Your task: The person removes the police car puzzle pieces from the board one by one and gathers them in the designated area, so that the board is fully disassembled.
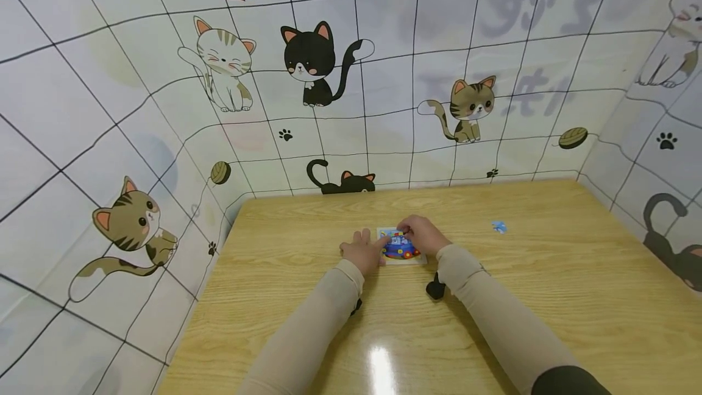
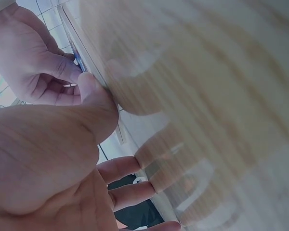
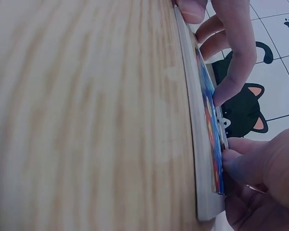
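Lying flat near the middle of the wooden table [image 1: 548,297], a small jigsaw puzzle board [image 1: 402,249] shows a blue and red picture. Right hand [image 1: 423,235] rests on its upper right part, fingers curled down, fingertips [image 3: 229,86] pressing the picture surface. Left hand [image 1: 363,251] lies at its left edge, fingers straight, thumb [image 2: 94,91] touching the board's rim. One loose blue puzzle piece [image 1: 499,227] sits well apart to the right. Cat-patterned wall covering [image 1: 312,60] encloses the table.
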A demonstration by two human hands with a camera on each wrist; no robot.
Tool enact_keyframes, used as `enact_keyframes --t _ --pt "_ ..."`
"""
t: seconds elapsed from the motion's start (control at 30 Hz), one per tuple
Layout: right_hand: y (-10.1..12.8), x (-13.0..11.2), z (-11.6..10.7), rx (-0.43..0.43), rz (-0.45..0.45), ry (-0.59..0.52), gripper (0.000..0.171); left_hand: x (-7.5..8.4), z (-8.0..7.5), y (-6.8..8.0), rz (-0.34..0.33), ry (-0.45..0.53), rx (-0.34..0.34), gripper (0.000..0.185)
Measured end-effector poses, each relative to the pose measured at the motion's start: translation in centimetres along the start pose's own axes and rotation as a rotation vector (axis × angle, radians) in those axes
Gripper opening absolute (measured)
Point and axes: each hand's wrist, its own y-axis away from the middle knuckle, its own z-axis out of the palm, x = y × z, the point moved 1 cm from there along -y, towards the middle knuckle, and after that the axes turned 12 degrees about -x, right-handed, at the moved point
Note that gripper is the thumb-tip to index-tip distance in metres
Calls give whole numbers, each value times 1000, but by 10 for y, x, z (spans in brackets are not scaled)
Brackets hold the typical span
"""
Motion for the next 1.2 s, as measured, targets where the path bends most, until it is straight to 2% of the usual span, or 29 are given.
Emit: enact_keyframes --t 0.43,0.77,0.93,1.03,1.2 --pt "0 2 0 -20 -41 45 26 1 -4 8 4 8 7 55" --pt "5 3 -3 3 -12 -9 28 0 -1 1 3 32 -9 58" --pt "10 8 -9 12 2 -18 28 -2 0 -5 -10 77 -3 67" --pt "12 13 -15 23 6 -18 28 -3 1 -7 -29 65 -3 75" --pt "20 22 -23 48 0 -29 27 -3 2 -6 -45 29 -9 77"
